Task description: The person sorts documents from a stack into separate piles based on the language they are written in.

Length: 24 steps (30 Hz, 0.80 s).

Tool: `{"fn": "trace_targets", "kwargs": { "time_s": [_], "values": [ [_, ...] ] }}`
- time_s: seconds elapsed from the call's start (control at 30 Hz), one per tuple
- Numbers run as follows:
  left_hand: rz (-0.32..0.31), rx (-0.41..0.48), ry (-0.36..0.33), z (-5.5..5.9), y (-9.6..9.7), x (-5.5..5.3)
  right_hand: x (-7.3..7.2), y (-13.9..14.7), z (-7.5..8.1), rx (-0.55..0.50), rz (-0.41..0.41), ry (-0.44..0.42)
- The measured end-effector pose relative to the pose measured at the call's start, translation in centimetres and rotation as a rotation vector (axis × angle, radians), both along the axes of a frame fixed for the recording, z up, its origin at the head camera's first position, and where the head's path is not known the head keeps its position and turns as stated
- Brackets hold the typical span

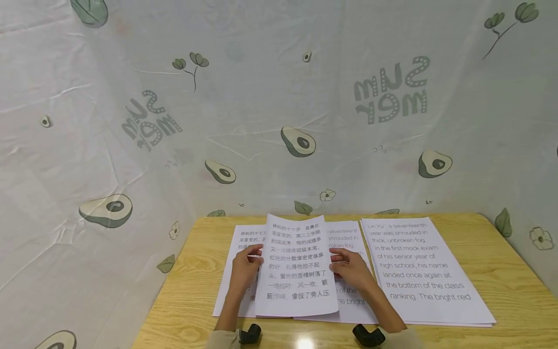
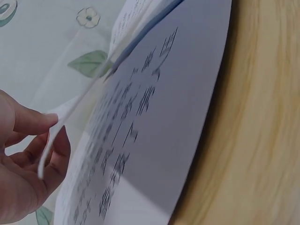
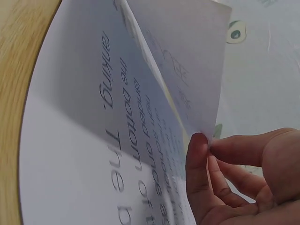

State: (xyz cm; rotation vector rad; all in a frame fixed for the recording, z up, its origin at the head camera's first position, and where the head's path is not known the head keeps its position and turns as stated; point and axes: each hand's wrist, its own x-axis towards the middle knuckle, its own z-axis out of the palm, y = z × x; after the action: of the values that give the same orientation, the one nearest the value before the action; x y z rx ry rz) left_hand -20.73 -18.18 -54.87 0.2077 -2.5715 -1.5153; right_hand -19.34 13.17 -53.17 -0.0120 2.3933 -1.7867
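Between both hands a printed sheet of paper (image 1: 296, 271) with Chinese text is held up, tilted, over other papers. My left hand (image 1: 244, 271) pinches its left edge between thumb and fingers, as the left wrist view also shows. At the opposite edge my right hand (image 1: 355, 271) pinches the sheet, thumb against fingertips in the right wrist view. Under it on the left lies Chinese-printed paper (image 1: 226, 295), partly hidden. English-printed paper (image 1: 355, 312) lies under it on the right, partly covered by the sheet and the right hand.
A stack of English-printed sheets (image 1: 429, 271) lies at the right, its lower sheets showing at the edges. All the papers rest on a wooden table (image 1: 178, 295). Behind the table hangs a pale cloth (image 1: 261, 97) printed with avocados and leaves.
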Motion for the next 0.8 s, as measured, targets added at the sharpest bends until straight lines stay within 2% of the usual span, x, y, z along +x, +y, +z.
{"fn": "trace_targets", "kwargs": {
  "time_s": [0.27,0.4,0.8],
  "values": [
    [-0.003,0.036,0.01,-0.1,-3.0,0.1,-0.7,-2.6,-0.7,-0.088,-0.003,0.0],
    [0.012,0.062,-0.007,-0.4,-4.3,0.1,-0.9,-3.8,-1.1,-0.116,-0.006,-0.011],
    [0.063,0.045,-0.032,-0.8,-7.2,0.2,-1.1,-6.8,-1.0,-0.139,0.015,-0.009]
  ]
}}
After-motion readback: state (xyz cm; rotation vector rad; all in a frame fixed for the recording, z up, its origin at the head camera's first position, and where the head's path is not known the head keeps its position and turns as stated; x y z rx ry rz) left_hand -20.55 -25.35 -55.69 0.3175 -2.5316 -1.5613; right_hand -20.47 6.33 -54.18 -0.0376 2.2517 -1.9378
